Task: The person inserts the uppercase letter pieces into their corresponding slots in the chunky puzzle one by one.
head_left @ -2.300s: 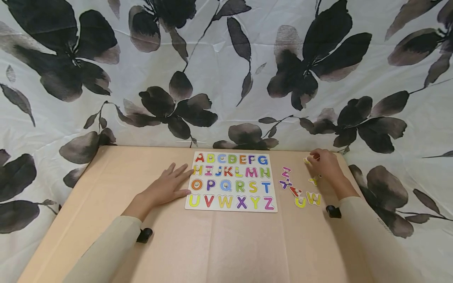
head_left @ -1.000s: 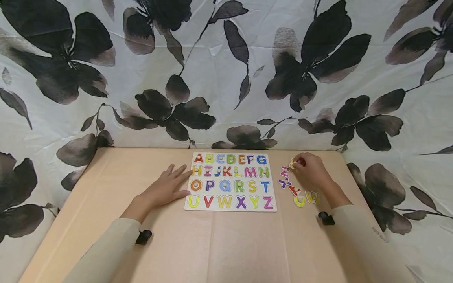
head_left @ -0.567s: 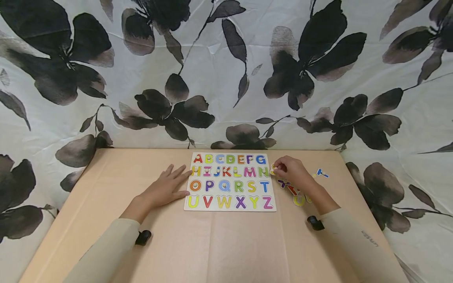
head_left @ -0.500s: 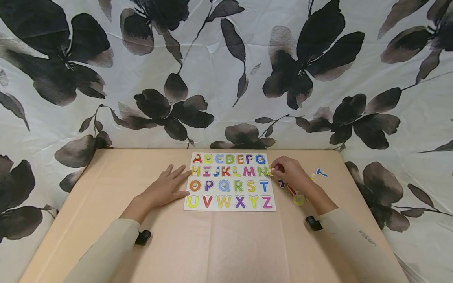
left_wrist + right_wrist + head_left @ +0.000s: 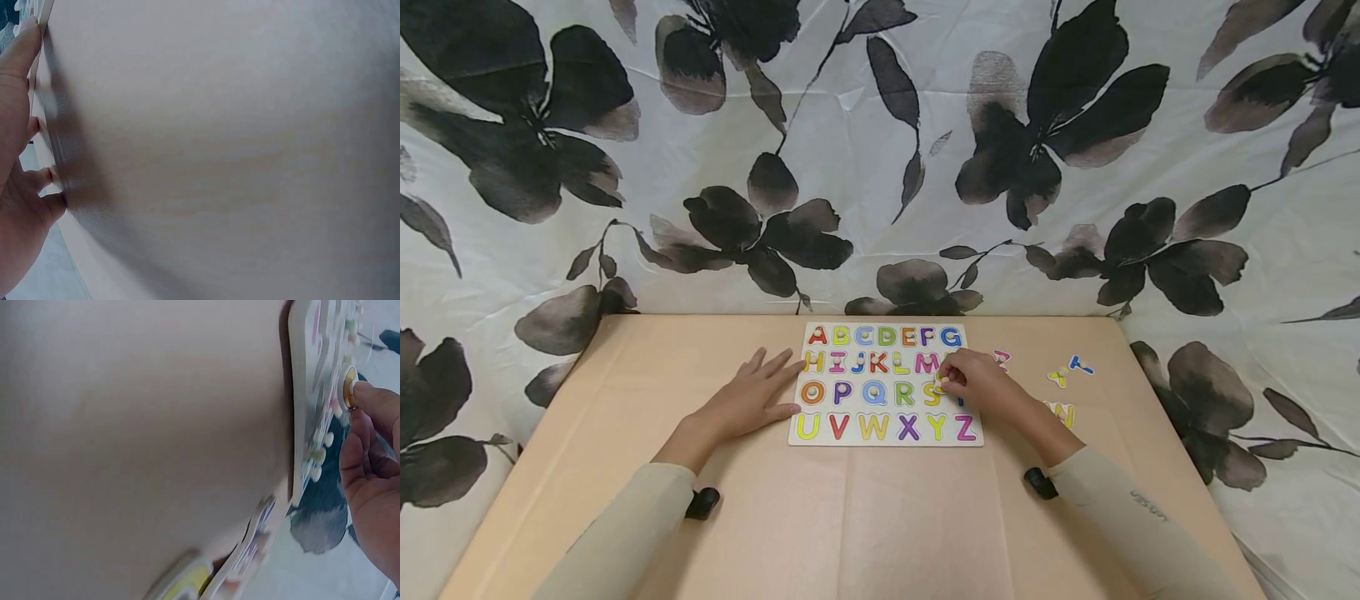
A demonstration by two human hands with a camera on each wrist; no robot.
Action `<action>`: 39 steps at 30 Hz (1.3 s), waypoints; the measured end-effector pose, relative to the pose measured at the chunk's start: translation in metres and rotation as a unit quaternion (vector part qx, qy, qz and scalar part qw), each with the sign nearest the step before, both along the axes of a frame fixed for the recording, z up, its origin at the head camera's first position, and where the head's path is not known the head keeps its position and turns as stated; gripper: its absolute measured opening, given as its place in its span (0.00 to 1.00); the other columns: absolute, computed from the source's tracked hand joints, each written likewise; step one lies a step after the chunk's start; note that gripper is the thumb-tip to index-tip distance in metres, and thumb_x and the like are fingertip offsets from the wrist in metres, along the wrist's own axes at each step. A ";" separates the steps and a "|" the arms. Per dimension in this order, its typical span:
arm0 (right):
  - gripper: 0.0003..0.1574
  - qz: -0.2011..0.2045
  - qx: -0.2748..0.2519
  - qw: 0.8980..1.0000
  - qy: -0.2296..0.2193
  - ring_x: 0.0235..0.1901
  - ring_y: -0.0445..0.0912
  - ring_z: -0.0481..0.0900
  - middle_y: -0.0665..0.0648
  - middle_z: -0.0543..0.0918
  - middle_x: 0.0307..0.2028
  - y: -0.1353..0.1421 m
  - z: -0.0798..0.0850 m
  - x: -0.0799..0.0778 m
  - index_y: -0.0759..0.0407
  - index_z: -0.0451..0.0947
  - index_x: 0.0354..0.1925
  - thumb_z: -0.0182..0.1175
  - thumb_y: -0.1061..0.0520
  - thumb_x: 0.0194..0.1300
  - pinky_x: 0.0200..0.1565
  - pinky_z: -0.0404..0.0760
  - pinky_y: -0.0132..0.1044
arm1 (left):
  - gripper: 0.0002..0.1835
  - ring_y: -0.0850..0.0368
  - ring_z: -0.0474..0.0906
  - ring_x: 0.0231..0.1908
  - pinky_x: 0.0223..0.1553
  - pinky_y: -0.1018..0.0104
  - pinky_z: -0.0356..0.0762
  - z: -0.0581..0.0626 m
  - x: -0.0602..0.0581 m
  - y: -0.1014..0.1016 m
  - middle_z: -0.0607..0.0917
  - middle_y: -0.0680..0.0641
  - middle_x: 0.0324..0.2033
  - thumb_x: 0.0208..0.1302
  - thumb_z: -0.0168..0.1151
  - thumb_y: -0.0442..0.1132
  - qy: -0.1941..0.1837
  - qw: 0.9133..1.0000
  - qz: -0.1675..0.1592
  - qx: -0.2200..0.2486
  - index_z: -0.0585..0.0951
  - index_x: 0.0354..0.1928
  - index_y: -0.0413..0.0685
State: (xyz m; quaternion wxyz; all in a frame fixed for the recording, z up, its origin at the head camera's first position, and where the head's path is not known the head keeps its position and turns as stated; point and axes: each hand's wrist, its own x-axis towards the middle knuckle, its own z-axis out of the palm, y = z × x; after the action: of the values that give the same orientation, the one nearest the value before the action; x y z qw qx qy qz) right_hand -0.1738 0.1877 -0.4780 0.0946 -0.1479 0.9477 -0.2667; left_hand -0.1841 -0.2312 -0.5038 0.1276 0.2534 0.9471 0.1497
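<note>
With my right hand (image 5: 983,386) I pinched a yellow letter piece (image 5: 349,386) over the alphabet puzzle board (image 5: 886,408) — my left hand (image 5: 747,395), fingers spread, touched its edge.

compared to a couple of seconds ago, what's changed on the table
The right hand has moved left from the loose letters to over the board, carrying a pinched yellow piece close to the S. The blue T it had covered now shows. The left hand stayed at the board's left edge.
</note>
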 end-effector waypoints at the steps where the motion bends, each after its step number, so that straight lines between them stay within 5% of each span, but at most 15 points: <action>1: 0.04 0.006 0.002 1.000 0.003 0.35 0.43 0.75 0.50 0.78 0.33 -0.003 0.000 0.000 0.54 0.82 0.39 0.69 0.59 0.67 0.37 0.77 0.31 | 0.44 0.25 0.42 0.79 0.75 0.27 0.48 0.000 0.000 0.000 0.55 0.42 0.82 0.68 0.63 0.64 0.000 1.000 0.001 0.000 0.61 0.81 0.60; 24: 0.09 0.056 0.056 0.996 -0.034 0.38 0.43 0.74 0.47 0.77 0.33 -0.019 -0.004 -0.002 0.51 0.84 0.44 0.71 0.53 0.67 0.38 0.77 0.31 | 0.44 0.24 0.43 0.79 0.74 0.25 0.50 0.002 -0.001 0.004 0.56 0.41 0.81 0.68 0.64 0.63 0.001 1.000 0.006 0.004 0.61 0.81 0.59; 39: 0.11 -0.010 0.005 1.000 0.020 0.39 0.44 0.76 0.50 0.81 0.39 0.048 -0.003 0.000 0.56 0.84 0.49 0.69 0.57 0.69 0.44 0.82 0.37 | 0.44 0.24 0.43 0.79 0.75 0.26 0.48 0.000 -0.002 0.003 0.55 0.41 0.82 0.68 0.63 0.63 0.002 1.000 0.006 0.000 0.61 0.81 0.59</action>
State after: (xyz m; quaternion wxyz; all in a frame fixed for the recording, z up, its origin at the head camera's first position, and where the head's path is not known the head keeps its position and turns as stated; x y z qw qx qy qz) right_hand -0.1733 0.2360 -0.4806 0.0736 -0.1435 0.9521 -0.2597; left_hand -0.1856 -0.2281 -0.5037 0.1248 0.2482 0.9488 0.1501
